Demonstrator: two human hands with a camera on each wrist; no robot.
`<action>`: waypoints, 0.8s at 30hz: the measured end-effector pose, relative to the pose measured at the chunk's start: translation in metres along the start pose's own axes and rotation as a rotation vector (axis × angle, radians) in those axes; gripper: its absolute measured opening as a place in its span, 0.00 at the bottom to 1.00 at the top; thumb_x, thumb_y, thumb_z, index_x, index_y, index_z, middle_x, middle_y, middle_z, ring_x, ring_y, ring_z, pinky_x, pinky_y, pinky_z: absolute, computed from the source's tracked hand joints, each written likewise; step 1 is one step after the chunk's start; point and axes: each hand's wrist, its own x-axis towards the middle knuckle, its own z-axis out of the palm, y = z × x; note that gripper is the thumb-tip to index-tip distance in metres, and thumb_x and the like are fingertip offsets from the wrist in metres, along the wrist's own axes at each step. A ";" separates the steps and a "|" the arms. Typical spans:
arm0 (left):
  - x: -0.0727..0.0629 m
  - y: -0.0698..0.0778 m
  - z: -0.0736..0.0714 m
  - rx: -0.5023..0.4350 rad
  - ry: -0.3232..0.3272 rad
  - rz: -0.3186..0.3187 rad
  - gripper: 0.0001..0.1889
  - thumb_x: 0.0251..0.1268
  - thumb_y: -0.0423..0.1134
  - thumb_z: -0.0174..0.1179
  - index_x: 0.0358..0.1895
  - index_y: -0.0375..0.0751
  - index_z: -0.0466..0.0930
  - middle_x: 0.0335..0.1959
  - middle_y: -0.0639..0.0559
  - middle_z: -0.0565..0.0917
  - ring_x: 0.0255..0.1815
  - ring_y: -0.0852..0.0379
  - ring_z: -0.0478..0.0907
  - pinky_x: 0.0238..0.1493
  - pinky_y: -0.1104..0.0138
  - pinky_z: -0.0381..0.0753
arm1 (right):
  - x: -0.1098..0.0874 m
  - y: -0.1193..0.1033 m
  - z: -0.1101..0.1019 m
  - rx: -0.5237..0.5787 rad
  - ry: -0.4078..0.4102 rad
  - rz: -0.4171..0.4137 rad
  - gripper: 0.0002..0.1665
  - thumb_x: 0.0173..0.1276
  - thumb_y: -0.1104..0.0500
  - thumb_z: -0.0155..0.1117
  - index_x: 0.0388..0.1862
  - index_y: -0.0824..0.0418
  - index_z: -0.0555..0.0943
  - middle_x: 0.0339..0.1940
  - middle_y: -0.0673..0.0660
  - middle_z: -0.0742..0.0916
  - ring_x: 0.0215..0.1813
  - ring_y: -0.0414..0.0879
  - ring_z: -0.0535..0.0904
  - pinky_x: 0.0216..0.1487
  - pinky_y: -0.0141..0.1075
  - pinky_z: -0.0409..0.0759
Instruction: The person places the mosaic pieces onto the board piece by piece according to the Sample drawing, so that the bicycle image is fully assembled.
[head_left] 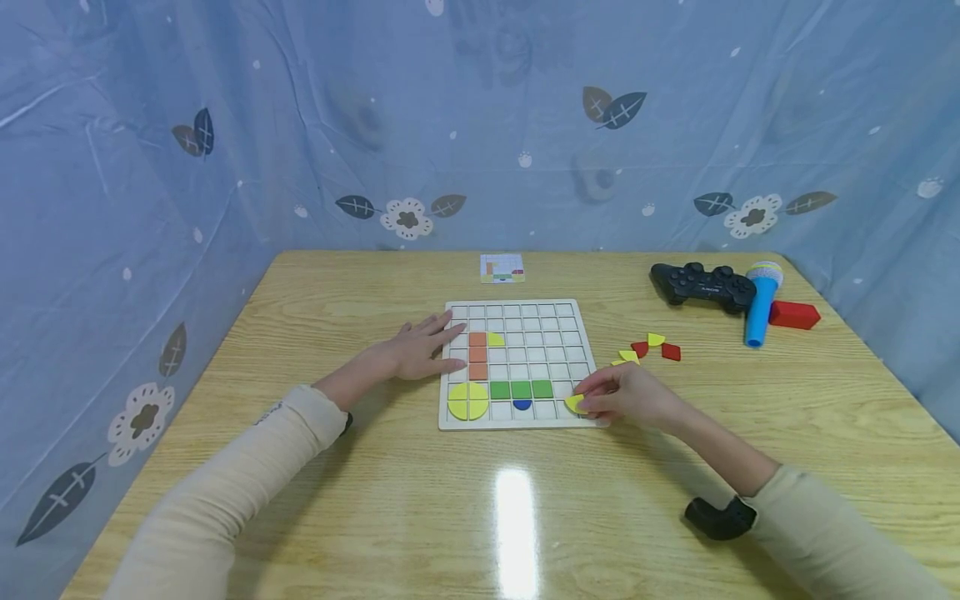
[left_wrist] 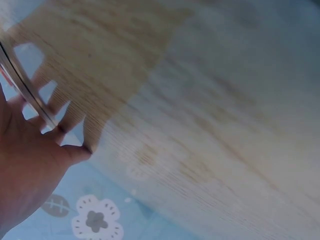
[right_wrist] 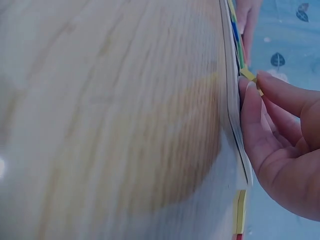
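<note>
A white grid board (head_left: 517, 422) lies on the wooden table. My left hand (head_left: 422, 350) rests on its left edge with the fingers spread. At the lower right corner of the board, my right hand (head_left: 628, 395) pinches a yellow quarter-circle tile (head_left: 575, 404) between thumb and fingers, as the right wrist view also shows. Yellow quarter tiles form a full circle (head_left: 459, 410) in the lower left corner. Orange squares (head_left: 477, 355) stand in a column, topped on the right by a yellow quarter tile (head_left: 496, 339). Green squares (head_left: 521, 389) make a row above a blue half-circle (head_left: 522, 404).
Loose red tiles (head_left: 671, 352) and yellow tiles (head_left: 656, 339) lie right of the board. A small pattern card (head_left: 502, 268) is behind it. A black game controller (head_left: 703, 284), a blue toy microphone (head_left: 761, 308) and a red block (head_left: 794, 315) occupy the back right.
</note>
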 end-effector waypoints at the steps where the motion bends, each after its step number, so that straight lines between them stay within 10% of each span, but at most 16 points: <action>1: 0.000 0.000 0.000 0.000 -0.002 -0.001 0.40 0.70 0.64 0.43 0.78 0.51 0.41 0.77 0.46 0.35 0.75 0.44 0.33 0.69 0.42 0.35 | 0.001 0.000 0.001 -0.009 0.001 0.000 0.14 0.63 0.61 0.68 0.46 0.67 0.83 0.31 0.56 0.85 0.29 0.46 0.79 0.29 0.32 0.79; 24: 0.004 -0.004 0.002 0.005 -0.002 -0.003 0.40 0.69 0.66 0.41 0.78 0.52 0.40 0.77 0.47 0.35 0.76 0.45 0.32 0.69 0.42 0.34 | 0.005 -0.004 0.006 -0.105 0.048 -0.056 0.14 0.69 0.57 0.63 0.46 0.65 0.83 0.28 0.55 0.83 0.32 0.48 0.76 0.31 0.33 0.75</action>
